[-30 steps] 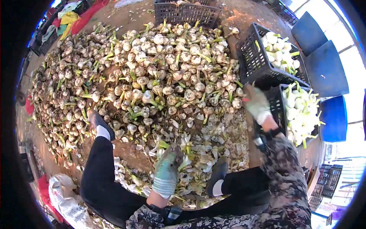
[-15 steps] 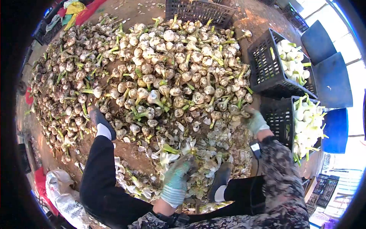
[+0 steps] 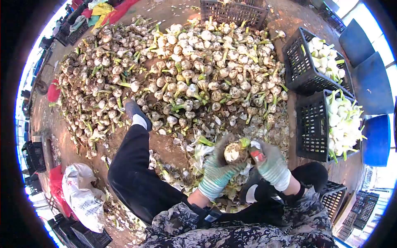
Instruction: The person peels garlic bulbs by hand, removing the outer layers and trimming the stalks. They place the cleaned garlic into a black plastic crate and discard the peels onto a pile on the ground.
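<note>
My left hand (image 3: 216, 173), in a soiled striped glove, is closed around a garlic bulb (image 3: 232, 153) with a short green stem. The bulb has a pale face and dirt along its edges. Close against its stem side is my right hand (image 3: 273, 166), gloved as well, its fingers closed on a small red tool (image 3: 257, 155) whose blade or tip I cannot make out. Loose skins and a cut green stalk (image 3: 204, 141) lie on the ground just past the hands.
A wide heap of unpeeled garlic (image 3: 194, 78) spreads ahead. To the right stand two black crates, a farther one (image 3: 300, 66) and a nearer one (image 3: 312, 128), both holding white garlic. A white sack (image 3: 82, 194) lies left of my leg. Another black crate (image 3: 233, 14) stands behind the heap.
My right hand has come back from the heap's right edge to meet the left. A garlic bulb now shows in my left hand, which has risen slightly. The view has shifted a little.
</note>
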Demonstrator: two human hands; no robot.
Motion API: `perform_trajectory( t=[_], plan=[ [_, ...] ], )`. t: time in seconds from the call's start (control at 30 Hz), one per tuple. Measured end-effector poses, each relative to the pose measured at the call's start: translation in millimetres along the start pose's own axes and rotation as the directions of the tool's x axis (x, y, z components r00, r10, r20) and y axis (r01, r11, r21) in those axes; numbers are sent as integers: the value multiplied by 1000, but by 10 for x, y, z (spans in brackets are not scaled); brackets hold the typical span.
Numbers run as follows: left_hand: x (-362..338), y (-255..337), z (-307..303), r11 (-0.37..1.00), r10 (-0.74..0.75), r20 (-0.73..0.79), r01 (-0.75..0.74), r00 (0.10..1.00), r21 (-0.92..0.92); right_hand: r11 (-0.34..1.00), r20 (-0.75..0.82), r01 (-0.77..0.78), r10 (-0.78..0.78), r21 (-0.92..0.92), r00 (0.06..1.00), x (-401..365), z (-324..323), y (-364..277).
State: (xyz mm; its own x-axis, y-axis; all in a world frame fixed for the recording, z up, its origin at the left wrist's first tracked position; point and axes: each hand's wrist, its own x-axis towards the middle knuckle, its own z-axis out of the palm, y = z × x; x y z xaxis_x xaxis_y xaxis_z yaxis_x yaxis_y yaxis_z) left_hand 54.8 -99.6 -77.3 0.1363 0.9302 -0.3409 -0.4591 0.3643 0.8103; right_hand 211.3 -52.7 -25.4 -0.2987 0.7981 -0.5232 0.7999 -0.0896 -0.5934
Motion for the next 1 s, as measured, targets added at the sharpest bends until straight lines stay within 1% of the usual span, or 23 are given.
perform_trajectory(
  t=[0.03, 0.07, 0.1, 0.13, 0.17, 0.2, 0.23, 0.27, 0.3, 0.37, 0.43, 0.5, 0.53, 0.57, 0.63, 0.67, 0.7, 0.77, 0.8, 0.87, 0.9, 0.97, 1.0],
  plan=[
    [31, -63, -19, 985, 156, -58, -152, 986, 77, 1000, -8, 6, -6, -3, 1000, 1, 33, -18],
    [44, -70, -11, 943, 310, -107, -292, 945, 158, 929, -172, 164, -112, 332, 979, 0, 76, -26],
    [32, -65, -26, 943, 313, -109, -295, 943, 155, 728, -350, 342, -149, 595, 925, -6, 108, -56],
    [20, -42, -59, 761, 486, -83, -375, 870, 529, 645, -446, 537, -320, 544, 836, 42, 159, -121],
    [17, -10, -63, 446, 621, 17, -371, 783, 815, 645, -448, 539, -322, 542, 834, 46, 187, -114],
    [10, 30, -21, 365, 669, 26, -358, 743, 859, 595, -352, 399, -200, 698, 914, 59, 233, -77],
    [1, 69, -4, 362, 668, 33, -363, 744, 858, 514, -230, 242, -87, 823, 969, 69, 260, -45],
    [-9, 107, -6, 344, 648, 79, -384, 757, 857, 745, -292, 319, -172, 586, 941, 101, 211, -17],
    [-9, 129, -17, 327, 628, 123, -403, 769, 855, 747, -294, 318, -171, 584, 940, 119, 217, 45],
    [12, 126, -58, 396, 608, 133, -444, 783, 804, 501, -167, 178, -67, 847, 984, 159, 240, 161],
    [23, 126, -78, 375, 596, 175, -465, 784, 802, 487, -121, 135, -59, 863, 991, 154, 234, 186],
    [13, 137, -63, 363, 616, 167, -465, 770, 807, 577, -177, 163, -32, 800, 984, 191, 339, 189],
    [10, 135, -56, 332, 627, 176, -466, 758, 820, 210, -129, 113, 68, 971, 989, 265, 476, 268],
    [11, 130, -50, 302, 639, 186, -466, 746, 832, 210, -128, 111, 70, 971, 989, 258, 449, 256],
    [13, 119, -70, 321, 631, 170, -455, 757, 831, 747, -137, 121, -40, 653, 990, 224, 358, 191],
    [14, 121, -83, 338, 625, 156, -445, 765, 830, 623, -66, 40, 19, 781, 998, 211, 345, 169],
    [11, 137, -86, 337, 625, 155, -444, 765, 830, 622, -65, 40, 18, 782, 998, 207, 346, 159],
    [-6, 188, -78, 343, 598, 140, -410, 789, 845, 431, -64, 32, 61, 902, 996, 185, 367, 159],
    [-8, 200, -84, 344, 597, 139, -409, 790, 845, 431, -63, 30, 62, 902, 996, 162, 381, 171],
    [-9, 224, -97, 262, 647, 173, -430, 743, 864, 290, -209, 224, -84, 930, 974, 114, 385, 160],
    [-18, 241, -89, 262, 646, 175, -431, 743, 864, 289, -209, 225, -83, 931, 974, 113, 337, 125],
    [-28, 276, -71, 327, 621, 145, -422, 771, 846, 620, -125, 145, -77, 771, 989, 105, 181, 22],
    [18, 189, -124, 486, 622, 80, -464, 779, 741, 620, -125, 146, -77, 771, 989, 78, 171, -1]
  ],
)
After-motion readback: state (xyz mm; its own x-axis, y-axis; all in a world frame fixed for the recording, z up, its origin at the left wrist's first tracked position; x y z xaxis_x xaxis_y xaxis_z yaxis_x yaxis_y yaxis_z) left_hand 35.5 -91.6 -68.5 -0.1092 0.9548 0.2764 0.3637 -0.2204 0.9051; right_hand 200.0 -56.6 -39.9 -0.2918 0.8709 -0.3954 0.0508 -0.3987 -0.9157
